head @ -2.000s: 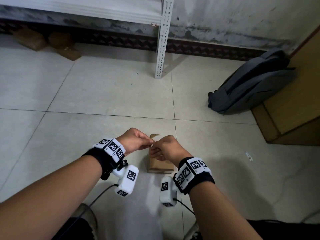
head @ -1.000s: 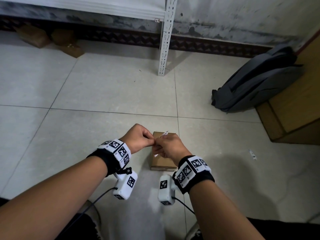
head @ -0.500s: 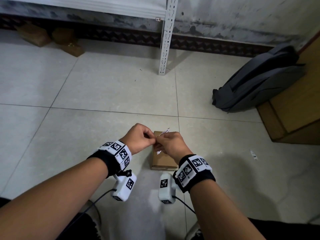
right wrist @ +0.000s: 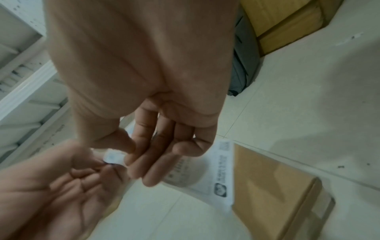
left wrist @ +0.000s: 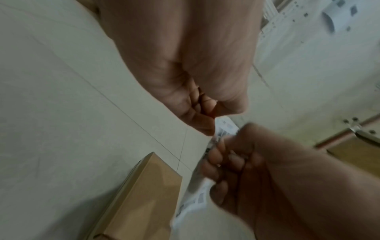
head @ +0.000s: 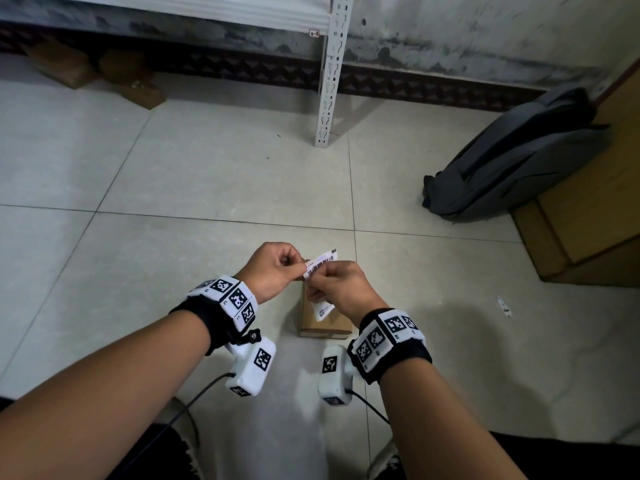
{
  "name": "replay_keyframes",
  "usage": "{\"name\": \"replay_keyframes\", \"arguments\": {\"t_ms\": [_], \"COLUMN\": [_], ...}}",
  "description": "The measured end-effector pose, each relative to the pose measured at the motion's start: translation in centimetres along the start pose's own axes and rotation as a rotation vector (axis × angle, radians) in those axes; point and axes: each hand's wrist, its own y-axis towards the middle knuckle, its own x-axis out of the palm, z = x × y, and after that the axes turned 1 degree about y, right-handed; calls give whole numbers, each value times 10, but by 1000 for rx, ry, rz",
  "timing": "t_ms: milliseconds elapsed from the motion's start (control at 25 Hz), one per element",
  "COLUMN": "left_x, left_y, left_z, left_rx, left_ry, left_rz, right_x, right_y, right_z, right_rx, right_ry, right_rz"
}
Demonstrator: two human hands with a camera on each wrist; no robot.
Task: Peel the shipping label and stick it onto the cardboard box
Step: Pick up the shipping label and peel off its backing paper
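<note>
The person's two hands met in the air just above the far end of the cardboard box (head: 325,318), which lay flat on the tiled floor (head: 207,168) with its long axis running away from the person. Between the hands was the shipping label (head: 320,264), a white strip with a barcode, tilted so that one end rose up and away to the right while the other end hung down below the right hand toward the box top.

The left hand (head: 272,270) was curled, its thumb and forefinger pinching one corner of the label; the rest of its fingers were folded in. The right hand (head: 341,287) pinched the sheet from the other side, thumb against forefinger, with the remaining fingers lying looser along the paper. Whether each hand held the sticky layer or the backing I could not tell; the wrist views were too blurred.

What mattered, I judged, was that the box sat directly beneath the grip, slightly nearer the right hand, so once the layers were parted the label only had to come straight down, turned to lie along the box's length.

Off to the right a grey backpack (head: 519,157) leaned against a wooden cabinet (head: 595,188), well apart.
</note>
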Motion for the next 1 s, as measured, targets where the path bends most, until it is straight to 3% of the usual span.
{"name": "replay_keyframes", "arguments": {"t_ms": [160,280,600,880,1000], "left_x": [-5,-5,-1,4,0], "left_y": [1,-1,0,-2,-2], "left_z": [-3,-3,-3,1,3], "left_rx": [-46,-18,-70,-74,-116], "left_ry": [3,50,-95,-97,-224], "left_rz": [-88,-68,-15,-10,12], "right_x": [0,2,4,7,7], "right_y": [1,6,7,11,11], "right_z": [5,9,14,16,19], "right_rx": [55,73,-21,-17,-5], "right_ry": [93,152,242,156,199], "right_rz": [33,40,50,20,29]}}
